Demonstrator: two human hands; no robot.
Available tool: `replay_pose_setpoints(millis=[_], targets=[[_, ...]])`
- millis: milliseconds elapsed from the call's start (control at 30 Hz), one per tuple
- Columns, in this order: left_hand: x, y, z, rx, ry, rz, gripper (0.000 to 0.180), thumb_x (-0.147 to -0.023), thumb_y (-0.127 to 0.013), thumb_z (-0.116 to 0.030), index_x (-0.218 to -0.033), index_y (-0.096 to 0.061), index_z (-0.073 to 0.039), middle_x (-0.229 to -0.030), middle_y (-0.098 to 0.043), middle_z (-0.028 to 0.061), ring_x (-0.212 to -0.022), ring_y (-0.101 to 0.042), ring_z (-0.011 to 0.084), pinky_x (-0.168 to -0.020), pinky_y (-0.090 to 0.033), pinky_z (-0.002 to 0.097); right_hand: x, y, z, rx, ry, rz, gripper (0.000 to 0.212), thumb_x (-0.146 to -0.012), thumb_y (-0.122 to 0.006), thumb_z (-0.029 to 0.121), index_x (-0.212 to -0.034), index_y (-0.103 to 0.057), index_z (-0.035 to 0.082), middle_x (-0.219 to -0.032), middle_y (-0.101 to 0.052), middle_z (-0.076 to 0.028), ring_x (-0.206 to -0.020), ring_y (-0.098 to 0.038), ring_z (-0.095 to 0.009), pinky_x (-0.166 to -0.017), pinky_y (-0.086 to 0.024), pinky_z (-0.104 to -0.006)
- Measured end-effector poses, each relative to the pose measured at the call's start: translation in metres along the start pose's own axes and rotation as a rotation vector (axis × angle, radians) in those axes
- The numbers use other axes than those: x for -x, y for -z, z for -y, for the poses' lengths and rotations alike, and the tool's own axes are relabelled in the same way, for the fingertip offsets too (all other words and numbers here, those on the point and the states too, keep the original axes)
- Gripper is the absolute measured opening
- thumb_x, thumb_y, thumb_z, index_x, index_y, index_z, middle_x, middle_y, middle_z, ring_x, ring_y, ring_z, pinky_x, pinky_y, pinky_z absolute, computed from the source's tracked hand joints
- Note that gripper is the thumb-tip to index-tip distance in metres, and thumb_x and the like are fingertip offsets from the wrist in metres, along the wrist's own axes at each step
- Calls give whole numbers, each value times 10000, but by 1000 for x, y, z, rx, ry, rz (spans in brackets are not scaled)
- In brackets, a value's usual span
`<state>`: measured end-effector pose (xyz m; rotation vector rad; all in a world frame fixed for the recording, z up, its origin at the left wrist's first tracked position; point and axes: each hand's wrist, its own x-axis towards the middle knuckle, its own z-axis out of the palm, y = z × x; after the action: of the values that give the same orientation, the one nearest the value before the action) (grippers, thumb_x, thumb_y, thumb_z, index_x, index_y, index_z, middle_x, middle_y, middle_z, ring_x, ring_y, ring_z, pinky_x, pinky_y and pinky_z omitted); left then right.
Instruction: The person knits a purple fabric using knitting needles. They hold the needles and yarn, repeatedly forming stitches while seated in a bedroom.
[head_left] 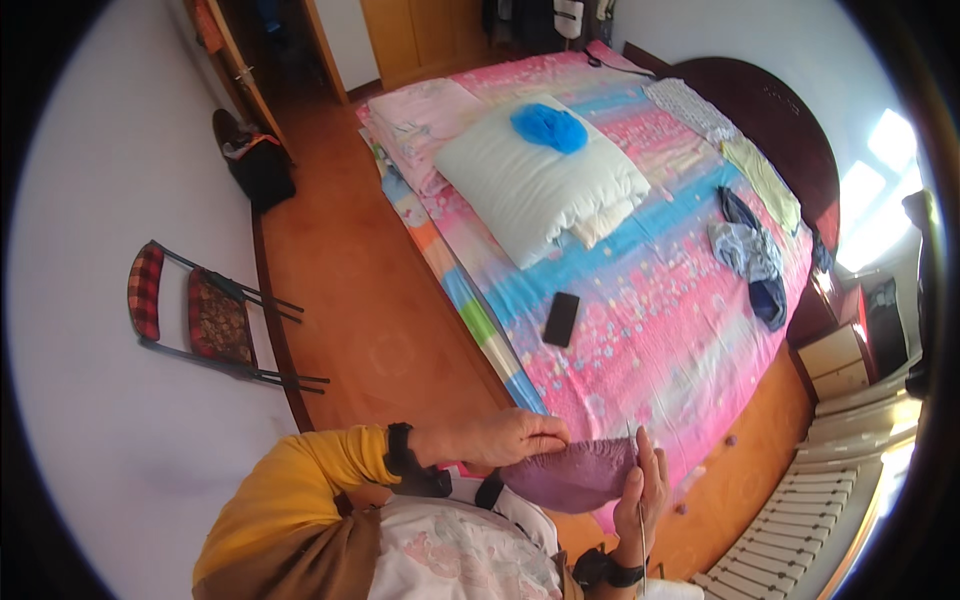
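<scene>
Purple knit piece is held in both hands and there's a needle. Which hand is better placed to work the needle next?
Right, probably. The right hand already holds the thin needle against the purple knit piece, while the left hand grips its top edge, steadying it.

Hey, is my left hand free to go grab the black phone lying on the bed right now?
Probably not yet. The left hand is gripping the purple knitted piece together with the right hand. The phone lies uncovered on the pink bedspread, nothing between, but it looks beyond easy arm's reach.
</scene>
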<state>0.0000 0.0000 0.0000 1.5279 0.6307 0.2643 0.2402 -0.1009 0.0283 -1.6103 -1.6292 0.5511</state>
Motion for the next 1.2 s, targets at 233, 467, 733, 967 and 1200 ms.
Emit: replay_pose_setpoints(millis=[233,467,733,967,1200], targets=[[9,1,-39,457,206,-33,283,-1048,-539,-204,-1267,-647,-60,-897,-645,-41,-639,-523,6,-525,-408,177,-6,-8,5,-3,87,65,462,-1031,-454,287,-1316,-608,-42,-819,-505,-142,-750,-517,-292,-697,-432,-388],[-7,-9,-47,298,101,-209,310,-1000,-644,-253,-1214,-699,-35,-975,-712,1,-846,-631,41,-742,-526,213,-9,-24,22,-29,115,94,393,-950,-516,115,-1303,-623,-21,-808,-515,-146,-755,-522,-305,-712,-454,-402],[-14,-11,-32,543,46,-201,205,-947,-680,-81,-1119,-719,23,-1016,-727,39,-897,-655,70,-802,-542,223,-11,-21,18,-54,205,0,347,-875,-640,37,-1217,-629,-18,-814,-524,-122,-755,-533,-295,-712,-453,-399],[-12,-11,-37,483,63,-245,201,-937,-700,-101,-1094,-737,18,-979,-733,36,-875,-661,77,-793,-546,233,-8,-27,6,-18,309,-146,210,-803,-746,40,-982,-635,33,-785,-521,-91,-714,-524,-273,-663,-422,-379],[-11,-11,-40,553,92,-359,248,-928,-735,-207,-1051,-745,8,-917,-723,5,-796,-647,54,-714,-529,220,-9,-17,9,-4,354,-108,363,-733,-864,217,-964,-647,40,-809,-527,-84,-715,-520,-255,-649,-413,-381]])
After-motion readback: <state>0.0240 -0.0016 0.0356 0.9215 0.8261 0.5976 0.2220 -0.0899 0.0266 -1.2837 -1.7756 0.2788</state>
